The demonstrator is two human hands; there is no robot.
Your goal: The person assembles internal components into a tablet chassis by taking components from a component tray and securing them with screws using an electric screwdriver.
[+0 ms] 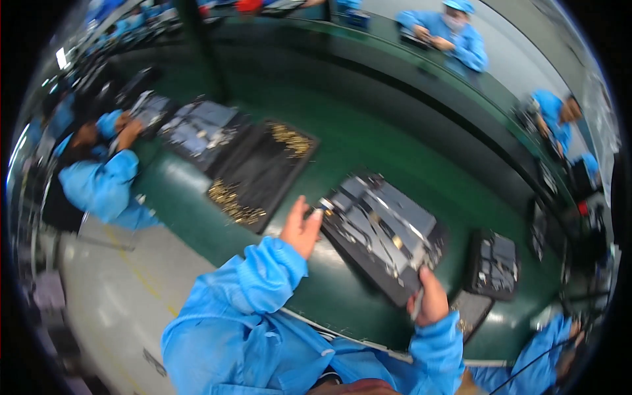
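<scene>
In front of me a flat grey electronic device with its inner parts, black strips and cables bared lies tilted on a thick black pad. My left hand is at the left corner, its thumb and forefinger closed around the edge; the fine contact there is blurred. At the near right corner my right hand grips the pad, thumb on top and the other fingers hidden beneath. A small pale sliver shows beside these fingers, too blurred to name.
Left of the device a black tray holds two heaps of small brass-coloured parts. Beyond it lie more opened devices, near a co-worker in blue. Another device on a pad stands to the right. A raised ledge bounds the green table's far side.
</scene>
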